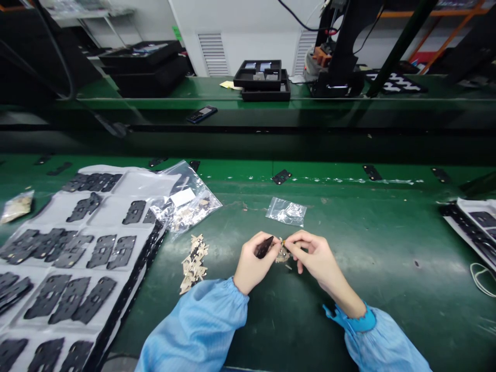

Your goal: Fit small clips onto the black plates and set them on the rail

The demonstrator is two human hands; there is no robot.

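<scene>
A small black pointed piece point(264, 247), its tip angled toward the middle of the bench, was pinched in the left hand point(253, 261) between thumb and fingers, the hand nearly closed around it. The right hand point(312, 254) was also nearly closed, its thumb and forefinger pinching a small tan flat part point(282, 253) right at the black tip, so the two hands almost met above the bench. A few more tan scraps point(282, 256) sat just under the fingers, though exactly how they lay was too small to tell. Both forearms angled inward from the lower corners, in loose blue sleeves point(194, 330) with gathered cuffs. A heap of loose tan flat parts point(194, 263) lay left of the hands on the green bench mat point(391, 258), and a clear plastic bag point(285, 211) lay just beyond them. Further left, a crumpled bag of tan parts point(186, 204) rested against a white sheet point(127, 185) laid out with black parts point(101, 251)
</scene>
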